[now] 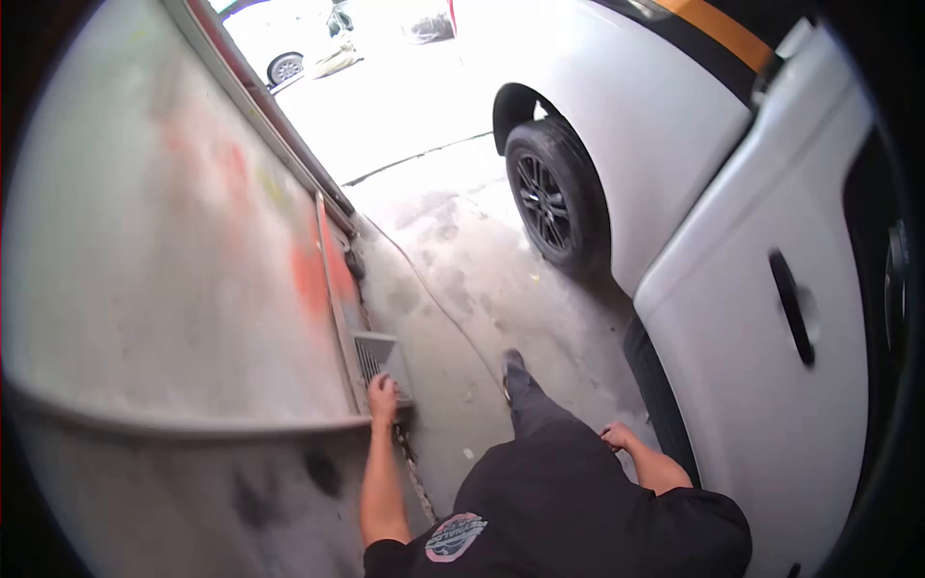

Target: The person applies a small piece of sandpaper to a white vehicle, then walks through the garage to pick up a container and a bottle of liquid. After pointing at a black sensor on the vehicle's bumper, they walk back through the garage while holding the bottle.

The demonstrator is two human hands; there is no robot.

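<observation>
My left hand [383, 397] hangs in front of a grey louvred box [396, 358] at the foot of the left wall. Its fingers look bent, but blur hides whether they touch the box or hold anything. On the other side, my right hand [617, 436] is beside my hip with the fingers curled in. Whatever may be inside that hand is too small to make out. The closest thing to it is the silver vehicle, whose open door [742, 279] stands to the right.
A front wheel [547, 197] shows ahead of the door. One thin cable [434, 294] runs along the concrete floor [472, 226]. The left wall [183, 279] carries orange paint marks. Outside, in bright light, another car [275, 43] is parked.
</observation>
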